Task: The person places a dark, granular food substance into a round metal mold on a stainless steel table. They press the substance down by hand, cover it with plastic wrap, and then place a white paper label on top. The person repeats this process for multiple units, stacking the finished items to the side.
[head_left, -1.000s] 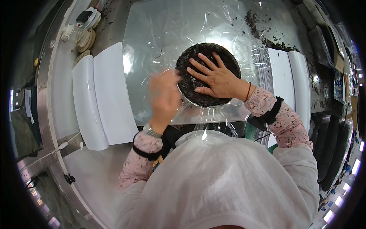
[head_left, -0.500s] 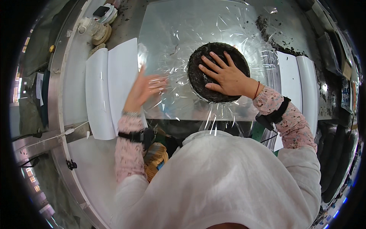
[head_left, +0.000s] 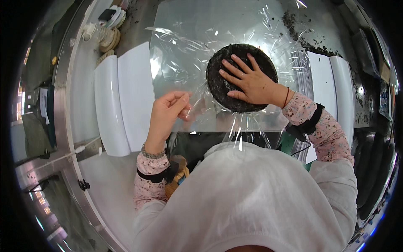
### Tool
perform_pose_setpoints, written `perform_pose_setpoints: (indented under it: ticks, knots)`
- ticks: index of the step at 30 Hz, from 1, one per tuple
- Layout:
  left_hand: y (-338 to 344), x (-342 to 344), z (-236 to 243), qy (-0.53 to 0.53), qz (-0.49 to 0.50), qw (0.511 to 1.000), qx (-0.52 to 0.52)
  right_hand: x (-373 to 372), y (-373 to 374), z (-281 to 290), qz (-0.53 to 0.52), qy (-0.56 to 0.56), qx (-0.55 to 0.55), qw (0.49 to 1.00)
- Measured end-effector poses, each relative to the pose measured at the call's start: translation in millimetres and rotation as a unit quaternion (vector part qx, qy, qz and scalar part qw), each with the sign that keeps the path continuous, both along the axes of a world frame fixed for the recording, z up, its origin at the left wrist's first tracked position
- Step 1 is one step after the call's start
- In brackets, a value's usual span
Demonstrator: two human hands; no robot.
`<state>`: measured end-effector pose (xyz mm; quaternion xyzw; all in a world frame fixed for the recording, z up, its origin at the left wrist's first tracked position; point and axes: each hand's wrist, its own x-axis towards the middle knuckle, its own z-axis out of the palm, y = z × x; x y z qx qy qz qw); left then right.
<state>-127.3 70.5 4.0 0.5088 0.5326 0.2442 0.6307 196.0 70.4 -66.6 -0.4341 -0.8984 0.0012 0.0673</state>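
Observation:
A thick, dark, round pressed cake [head_left: 219, 90] lies on a sheet of clear plastic film [head_left: 184, 46], which is wrinkled and shiny around it. My right hand [head_left: 254, 84] rests flat on top of the cake with fingers spread. To the left of the cake, my left hand [head_left: 172, 109] is raised with its fingers curled and the thumb pressed on them. Film seems pinched between them, its glinting folds running from the fingertips toward the cake. A loose flap of the film spreads at the upper left.
Open stacks of white glossy paper stand left [head_left: 136, 92] and right [head_left: 321, 80] of the board [head_left: 180, 12]. Dark crumbs [head_left: 319, 52] lie at the far right of the metal table. A glass jar [head_left: 94, 32] and a dark phone-like object [head_left: 107, 15] sit at the far left.
My left hand, blurred and stretched out before, has moved slightly right and its fingers have closed. The film's left part has shifted into new folds. My right hand stays on the cake.

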Motion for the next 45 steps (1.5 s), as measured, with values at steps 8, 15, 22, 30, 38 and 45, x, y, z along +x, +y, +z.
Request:
perform_pose_setpoints:
  ticks: [8, 15, 22, 30, 38, 45]
  knots:
    - [-35.8, -29.7, -4.3, -0.106, 0.217, 0.970, 0.021, 0.5, 0.8, -7.3, 0.005, 0.013, 0.009, 1.000]
    - [-12.4, -96.3, -39.7, 0.213, 0.137, 0.906, 0.338, -0.2, 1.1, -4.3, 0.007, -0.028, 0.010, 1.000]
    - [-82.3, -4.9, -9.0, 0.283, -0.035, 0.733, 0.618, 1.2, 4.2, -7.9, 0.011, -0.029, 0.014, 0.999]
    - [-80.3, 36.5, 39.7, 0.324, -0.072, 0.682, 0.651, 3.1, 2.1, -11.9, 0.006, -0.019, 0.022, 1.000]
    - [-92.8, 62.3, 39.5, 0.239, -0.240, 0.719, 0.607, 2.2, 0.1, -15.3, 0.002, -0.021, 0.027, 0.999]
    - [-89.2, 78.1, 26.0, 0.241, -0.340, 0.688, 0.595, -3.1, -2.4, -14.2, 0.008, -0.024, 0.031, 0.999]
